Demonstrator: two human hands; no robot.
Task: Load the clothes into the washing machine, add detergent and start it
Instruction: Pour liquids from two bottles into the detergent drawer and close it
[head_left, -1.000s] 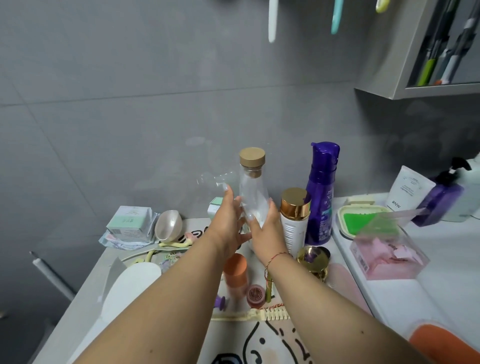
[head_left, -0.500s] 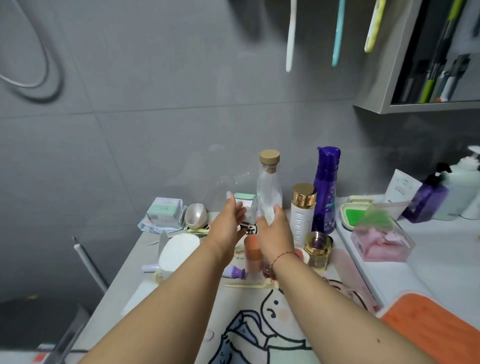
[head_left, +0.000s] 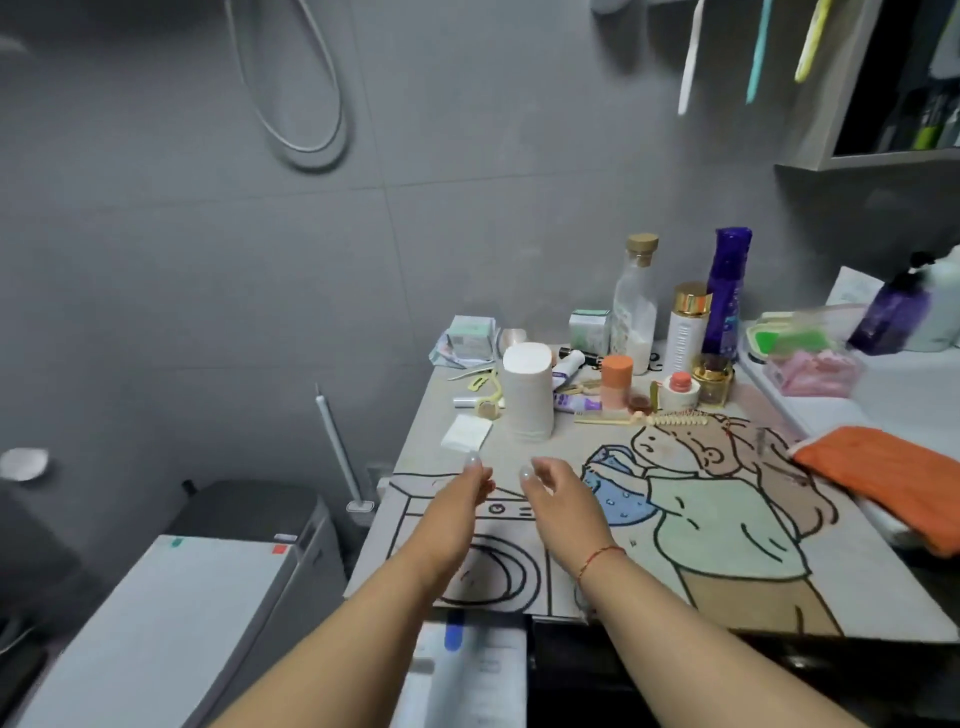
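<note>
Nearest us the detergent drawer (head_left: 470, 670) stands pulled out. Above the cartoon mat (head_left: 727, 545), our left hand (head_left: 457, 512) and right hand (head_left: 563, 501) hover with fingers loosely spread, holding nothing. We should aim detergent squarely into that drawer. Beyond stand one corked clear bottle (head_left: 634, 306) and one purple bottle (head_left: 724, 291).

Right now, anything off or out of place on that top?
Small toiletries lie scattered on their sides behind the white cup, and the orange cloth hangs over the mat's right edge. Nothing spilled or broken. Both hands hover empty.
</note>
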